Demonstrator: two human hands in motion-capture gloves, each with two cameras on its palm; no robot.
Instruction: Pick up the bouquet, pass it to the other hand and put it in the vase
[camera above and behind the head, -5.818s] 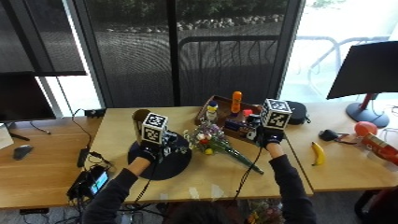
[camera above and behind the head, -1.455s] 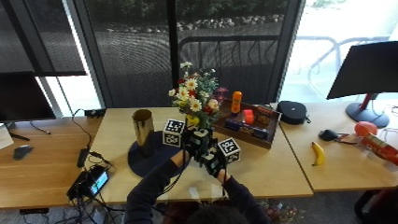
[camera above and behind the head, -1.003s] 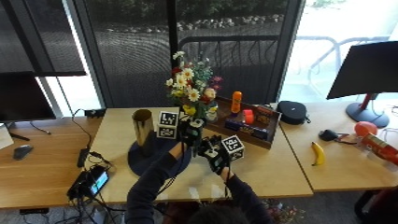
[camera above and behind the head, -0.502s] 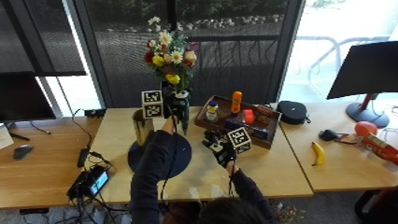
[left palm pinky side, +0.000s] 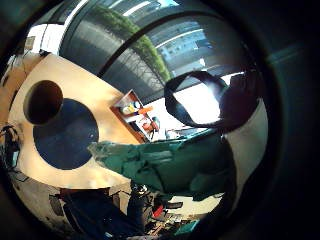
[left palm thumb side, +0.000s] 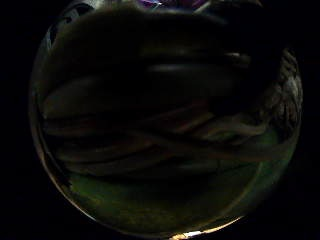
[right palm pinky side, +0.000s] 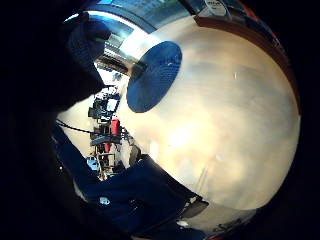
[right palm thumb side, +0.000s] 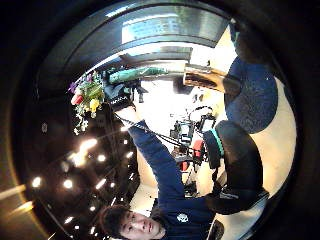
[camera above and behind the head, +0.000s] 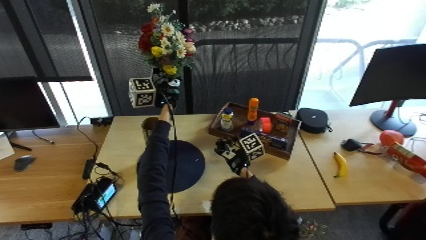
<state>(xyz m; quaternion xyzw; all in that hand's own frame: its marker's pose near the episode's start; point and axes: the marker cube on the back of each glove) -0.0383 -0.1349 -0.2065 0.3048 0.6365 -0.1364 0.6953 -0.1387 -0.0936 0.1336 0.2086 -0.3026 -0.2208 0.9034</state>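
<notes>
My left hand (camera above and behind the head: 164, 96) is raised high above the table and grips the green stems (left palm pinky side: 165, 167) of the bouquet (camera above and behind the head: 165, 36), its red, yellow and white flowers pointing up. In the right thumb side palm view the bouquet (right palm thumb side: 90, 97) and its stems stretch from the left hand (right palm thumb side: 118, 98) toward the vase (right palm thumb side: 205, 77). The brownish cylindrical vase (camera above and behind the head: 149, 128) stands upright on the table below the left hand, partly hidden by the left forearm; its open mouth (left palm pinky side: 42, 101) shows beneath the stems. My right hand (camera above and behind the head: 231, 152) hovers low over the table and holds nothing.
A round dark blue mat (camera above and behind the head: 188, 165) lies beside the vase. A wooden tray (camera above and behind the head: 279, 146) with bottles stands behind the right hand. Further right are a black pouch (camera above and behind the head: 311, 120), a banana (camera above and behind the head: 341, 164) and a monitor (camera above and behind the head: 393, 75). Devices and cables (camera above and behind the head: 98, 194) lie at the left.
The left hand has taken the bouquet from the right hand and lifted it high, leftward over the vase. The right hand let go and dropped back toward the tray.
</notes>
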